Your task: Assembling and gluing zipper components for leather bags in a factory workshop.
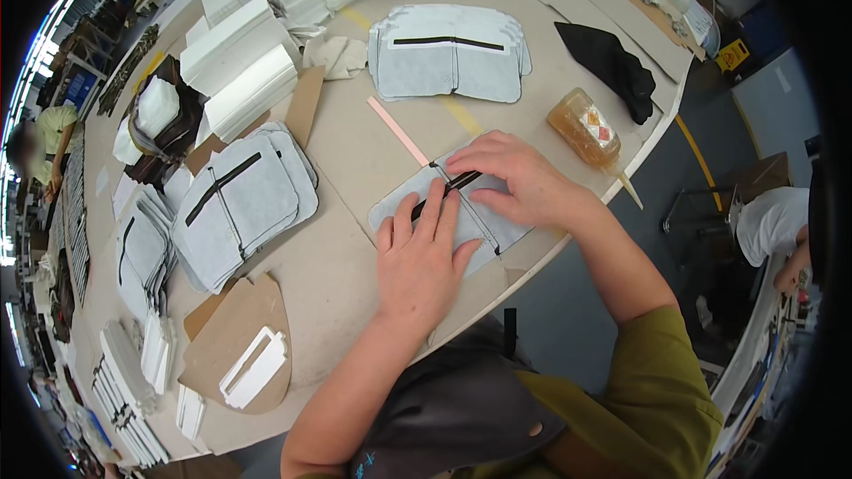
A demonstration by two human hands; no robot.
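- Currently, a flat pale-grey panel [512, 229] with black strip [464, 180] is laid on beige tabletop [342, 213].
- Left hand [422, 253] is spread flat on it, nothing gripped.
- Right hand [524, 182] is half-curled over it, nothing gripped.

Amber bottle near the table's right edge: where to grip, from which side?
Around the broad body of the amber bottle, probably from above: it appears to lie on its side, leaving its rounded flank exposed. Keep the grip off the thin nozzle, which tapers out past the table edge.
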